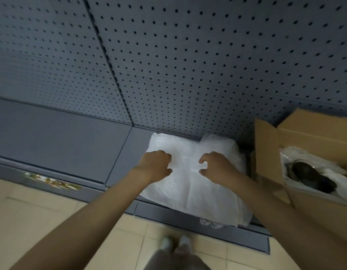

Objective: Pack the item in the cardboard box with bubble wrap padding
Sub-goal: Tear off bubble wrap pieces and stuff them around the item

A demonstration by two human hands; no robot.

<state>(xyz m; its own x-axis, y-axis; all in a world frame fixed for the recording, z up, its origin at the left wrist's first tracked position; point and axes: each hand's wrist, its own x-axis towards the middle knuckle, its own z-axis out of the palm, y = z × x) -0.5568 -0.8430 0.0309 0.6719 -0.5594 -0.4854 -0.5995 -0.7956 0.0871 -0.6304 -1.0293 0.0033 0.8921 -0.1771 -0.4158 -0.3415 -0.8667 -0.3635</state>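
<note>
- Grey pegboard panels are filling the upper part of our view, and a low grey shelf is running along beneath them, with beige floor tiles lying at 6 to 8 o'clock.
- We are looking down at a stack of bubble wrap lying on the shelf just right of centre; it is showing as milky white, translucent and wrinkled, with its near edge hanging over the shelf front at about 5 o'clock.
- We are reaching both bare arms forward over the wrap.
- Our left hand is sitting at the wrap's 9 o'clock edge, fingers curled in toward the thumb; whether it is actually pinching the sheet we cannot tell.
- Our right hand is hovering or resting on the wrap just right of the left one, fingers and thumb curved like a claw with a gap between them; a grip on the sheet is not showing clearly.
- At 3 o'clock an open cardboard box is standing on the shelf just beside the wrap, its flaps standing up.
- Inside the box a dark rounded item is lying on more white padding; its details are looking too blurred to make out.
- Our feet in light shoes are showing at 6 o'clock on the tiles.
</note>
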